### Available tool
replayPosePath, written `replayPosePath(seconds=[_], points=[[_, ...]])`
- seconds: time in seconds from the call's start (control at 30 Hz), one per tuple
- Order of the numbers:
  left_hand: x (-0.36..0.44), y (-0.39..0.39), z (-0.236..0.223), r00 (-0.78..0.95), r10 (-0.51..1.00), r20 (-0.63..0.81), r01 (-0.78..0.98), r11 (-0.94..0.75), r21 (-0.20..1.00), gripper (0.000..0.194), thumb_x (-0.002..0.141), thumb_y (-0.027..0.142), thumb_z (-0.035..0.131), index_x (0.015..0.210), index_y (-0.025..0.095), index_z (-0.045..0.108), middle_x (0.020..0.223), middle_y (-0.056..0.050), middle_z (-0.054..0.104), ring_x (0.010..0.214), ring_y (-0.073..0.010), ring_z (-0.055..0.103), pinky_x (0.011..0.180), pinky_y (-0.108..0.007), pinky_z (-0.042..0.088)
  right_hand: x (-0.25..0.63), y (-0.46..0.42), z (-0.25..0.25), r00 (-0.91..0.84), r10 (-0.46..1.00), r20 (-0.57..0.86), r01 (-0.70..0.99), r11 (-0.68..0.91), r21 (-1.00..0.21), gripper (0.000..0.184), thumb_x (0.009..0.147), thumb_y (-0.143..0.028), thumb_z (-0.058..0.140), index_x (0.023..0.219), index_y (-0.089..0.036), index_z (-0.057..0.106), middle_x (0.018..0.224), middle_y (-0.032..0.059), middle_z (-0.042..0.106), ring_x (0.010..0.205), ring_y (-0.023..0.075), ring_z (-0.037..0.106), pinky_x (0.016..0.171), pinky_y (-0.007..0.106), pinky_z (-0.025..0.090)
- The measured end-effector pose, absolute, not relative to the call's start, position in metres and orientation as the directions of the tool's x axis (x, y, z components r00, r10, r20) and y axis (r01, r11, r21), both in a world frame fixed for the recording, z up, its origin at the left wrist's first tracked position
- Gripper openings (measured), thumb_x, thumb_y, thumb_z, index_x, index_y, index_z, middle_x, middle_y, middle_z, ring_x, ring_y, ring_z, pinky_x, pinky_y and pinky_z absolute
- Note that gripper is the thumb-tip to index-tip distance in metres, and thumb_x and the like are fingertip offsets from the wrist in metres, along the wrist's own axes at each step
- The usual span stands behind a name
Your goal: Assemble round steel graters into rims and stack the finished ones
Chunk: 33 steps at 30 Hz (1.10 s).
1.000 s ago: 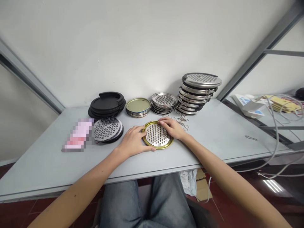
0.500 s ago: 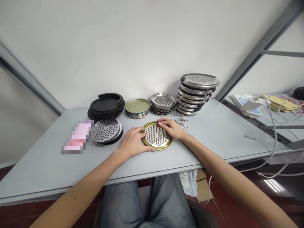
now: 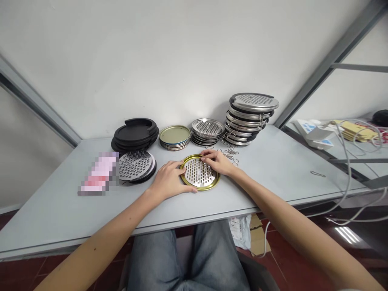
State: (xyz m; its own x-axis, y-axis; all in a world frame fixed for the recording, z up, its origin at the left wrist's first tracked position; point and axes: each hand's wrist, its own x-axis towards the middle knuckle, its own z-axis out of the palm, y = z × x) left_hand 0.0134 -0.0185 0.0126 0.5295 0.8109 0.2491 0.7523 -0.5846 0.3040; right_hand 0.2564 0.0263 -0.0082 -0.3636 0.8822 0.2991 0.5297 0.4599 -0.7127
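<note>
Head view: the grater point(image 3: 198, 178) sits within the gold lid point(image 3: 206, 188) on your table point(image 3: 281, 169). Your left hand point(image 3: 170, 178) spreads around the left rim; your right hand point(image 3: 220, 162) touches the far edge, pinch uncertain. The tall stack point(image 3: 254, 102) looks assembled; spare lids point(image 3: 175, 136) and black holders point(image 3: 133, 132) lie apart.

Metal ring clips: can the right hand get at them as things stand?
Likely yes: the clips lie just beyond the right hand, with nothing visible between, though it would first have to leave the gold-rimmed disc it touches.
</note>
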Motion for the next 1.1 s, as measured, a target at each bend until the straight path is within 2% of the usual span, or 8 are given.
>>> replayPosePath(seconds=[0.27,0.5,0.8,0.97,1.1], points=[[0.013,-0.017,0.010,0.534,0.804,0.261,0.744,-0.594,0.308,0.078,0.052,0.078,0.067,0.103,0.019,0.073,0.128,-0.011,0.060,0.116,-0.0324,0.053,0.101,-0.046,0.043,0.253,0.029,-0.006,-0.381,0.871,0.309,0.546,0.482,-0.685,0.030,0.084,-0.029,0.054,0.066,-0.016,0.073,0.101,0.0083,0.067,0.089,0.0204,0.062,0.084,0.034,0.047],[0.012,-0.018,0.010,0.555,0.787,0.268,0.735,-0.615,0.285,0.080,0.055,0.078,0.065,0.106,0.017,0.071,0.129,-0.013,0.059,0.117,-0.0323,0.053,0.101,-0.046,0.043,0.252,0.037,0.004,-0.444,0.851,0.281,0.639,0.520,-0.566,0.032,0.084,-0.029,0.053,0.061,-0.016,0.070,0.096,0.0073,0.067,0.078,0.0175,0.062,0.075,0.030,0.047],[0.012,-0.018,0.009,0.557,0.786,0.267,0.731,-0.617,0.293,0.078,0.056,0.078,0.065,0.105,0.018,0.071,0.129,-0.012,0.058,0.117,-0.0316,0.052,0.102,-0.046,0.042,0.251,0.038,0.010,-0.507,0.821,0.261,0.667,0.566,-0.485,0.030,0.084,-0.027,0.052,0.065,-0.017,0.073,0.101,0.0078,0.069,0.085,0.0209,0.064,0.079,0.032,0.048],[0.010,-0.017,0.009,0.587,0.761,0.277,0.705,-0.649,0.287,0.075,0.058,0.077,0.065,0.105,0.018,0.071,0.131,-0.012,0.057,0.117,-0.0322,0.052,0.102,-0.046,0.042,0.263,0.038,0.015,-0.583,0.775,0.242,0.574,0.604,-0.553,0.026,0.085,-0.031,0.053,0.084,-0.020,0.076,0.105,0.0072,0.070,0.092,0.0230,0.064,0.085,0.035,0.049],[0.006,-0.015,0.006,0.635,0.732,0.247,0.684,-0.681,0.261,0.080,0.068,0.073,0.059,0.120,0.012,0.062,0.140,-0.016,0.048,0.126,-0.0328,0.046,0.108,-0.046,0.037,0.272,0.041,0.011,-0.453,0.851,0.266,0.603,0.512,-0.612,0.026,0.086,-0.032,0.052,0.093,-0.018,0.073,0.098,0.0074,0.072,0.087,0.0218,0.065,0.079,0.034,0.050]])
